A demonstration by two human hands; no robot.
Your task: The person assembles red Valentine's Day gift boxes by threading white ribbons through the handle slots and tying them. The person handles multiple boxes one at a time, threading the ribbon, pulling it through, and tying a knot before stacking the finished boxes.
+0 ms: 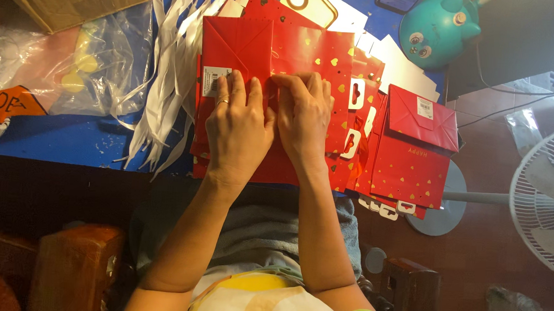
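hands pressing a red paper bag flat

head view: the red paper bag [277,53] lies flat on the blue table [66,139], on top of a pile of more red bags. right of it, a finished stack of folded bags [415,151] waits. left of it lie white ribbons [170,72], not yet used. the left hand [237,127] rests flat on the bag, fingers together. the right hand [305,115] presses beside it, fingertips pinching at the bag's fold

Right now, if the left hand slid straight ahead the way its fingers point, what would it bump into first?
The left hand points up the red paper bag it presses. Just past its fingertips sits the bag's white sticker label, then more bag; probably the label comes first.
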